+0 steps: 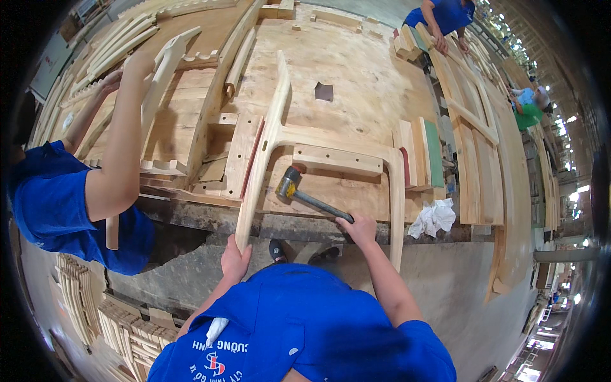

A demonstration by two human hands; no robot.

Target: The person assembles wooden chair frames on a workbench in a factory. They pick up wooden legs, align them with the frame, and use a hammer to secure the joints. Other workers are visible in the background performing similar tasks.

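Wooden frame (273, 137) lies on the plywood bench (356, 70), its two legs overhanging the near edge. Our left hand (235, 260) is wrapped around the end of the left leg. Our right hand (358, 228) is closed on the mallet (305, 194) handle — head resting on the bench between the legs. White rag (434, 218) to the right; a co-worker's arm (121, 153) reaches in at left.

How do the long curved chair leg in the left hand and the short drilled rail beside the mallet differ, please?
The curved chair leg is long, bent and overhangs the workbench edge, held by the left hand. The short rail is straight, blocky and lies flat, untouched. Both are pale bare wood. The right hand has its grip on the mallet.
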